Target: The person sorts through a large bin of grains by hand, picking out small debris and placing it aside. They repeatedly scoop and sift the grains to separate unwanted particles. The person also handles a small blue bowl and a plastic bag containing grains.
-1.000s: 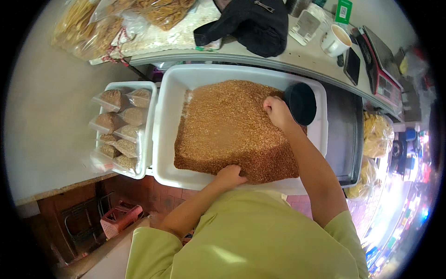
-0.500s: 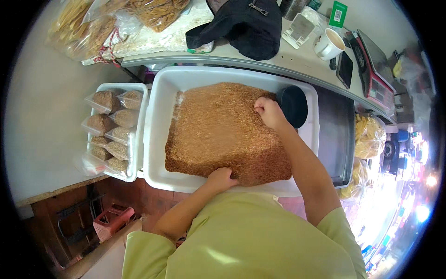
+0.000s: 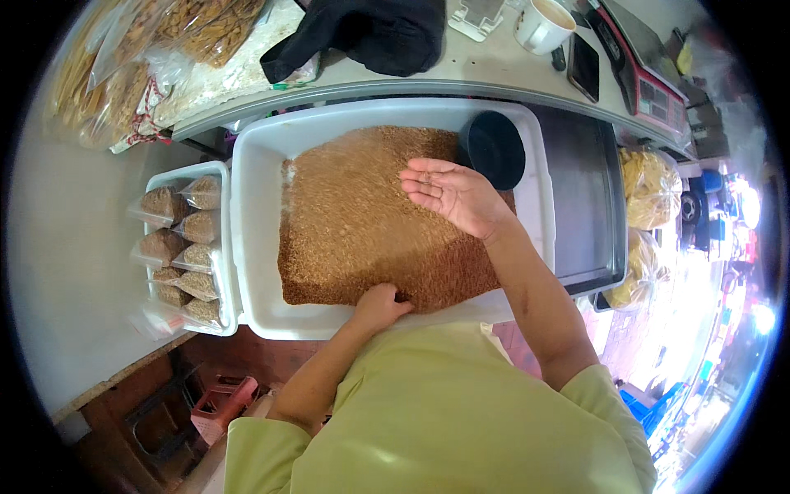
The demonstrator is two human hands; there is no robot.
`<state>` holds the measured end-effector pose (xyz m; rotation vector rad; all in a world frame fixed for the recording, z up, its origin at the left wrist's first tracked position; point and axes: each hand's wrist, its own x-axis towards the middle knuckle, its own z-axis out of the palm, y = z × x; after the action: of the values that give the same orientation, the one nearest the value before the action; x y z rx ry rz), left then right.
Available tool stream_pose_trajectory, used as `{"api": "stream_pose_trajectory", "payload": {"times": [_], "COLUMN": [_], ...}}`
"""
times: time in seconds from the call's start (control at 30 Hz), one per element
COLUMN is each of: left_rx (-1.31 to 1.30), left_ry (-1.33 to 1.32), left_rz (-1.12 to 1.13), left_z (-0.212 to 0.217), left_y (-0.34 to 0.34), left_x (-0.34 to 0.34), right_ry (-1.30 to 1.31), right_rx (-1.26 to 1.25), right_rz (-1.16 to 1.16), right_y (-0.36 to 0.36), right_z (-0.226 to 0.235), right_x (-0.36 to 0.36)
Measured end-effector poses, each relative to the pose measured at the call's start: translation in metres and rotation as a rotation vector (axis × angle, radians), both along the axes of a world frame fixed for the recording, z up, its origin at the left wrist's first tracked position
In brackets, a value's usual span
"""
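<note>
- Our right hand (image 3: 457,193), curled earlier, is now palm-up over the grain (image 3: 354,222), grip spread.
- Our left hand (image 3: 380,307) stays at its near edge; grip: we cannot tell.

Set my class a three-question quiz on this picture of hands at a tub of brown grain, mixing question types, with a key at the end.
1. True or false: the right hand is turned palm up over the brown grain.
2. What sits in the far right corner of the large white tub? A) a mug; B) a dark round container; C) a phone.
3. Fill in: the small white tray holding clear bags is to the ___ of the tub.

Key: 1 true; 2 B; 3 left.
</note>
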<state>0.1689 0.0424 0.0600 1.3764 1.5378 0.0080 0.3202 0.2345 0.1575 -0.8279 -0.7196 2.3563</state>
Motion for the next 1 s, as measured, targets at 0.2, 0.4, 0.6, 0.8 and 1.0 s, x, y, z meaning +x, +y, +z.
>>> {"api": "stream_pose_trajectory", "payload": {"times": [0.2,0.4,0.6,0.8,1.0], "left_rx": [0.074,0.082,0.051,0.087,0.452], "left_ry": [-0.037,-0.058,-0.096,0.129,0.319], "left_rz": [0.050,0.039,0.015,-0.239,-0.199], "left_z": [-0.003,-0.003,0.001,0.025,0.043], "left_y": [-0.004,-0.002,-0.002,-0.004,-0.013], "left_x": [0.001,0.001,-0.001,-0.007,-0.033], "right_ry": [0.165,0.327,0.139,-1.134,-0.725], "right_rx": [-0.003,-0.092,0.047,1.126,0.552], "right_rz": [0.069,0.048,0.087,0.544,0.012], "right_y": [-0.008,-0.015,-0.028,-0.062,-0.081], "right_z": [0.011,0.013,0.029,0.033,0.039], "right_x": [0.005,0.011,0.002,0.002,0.016]}}
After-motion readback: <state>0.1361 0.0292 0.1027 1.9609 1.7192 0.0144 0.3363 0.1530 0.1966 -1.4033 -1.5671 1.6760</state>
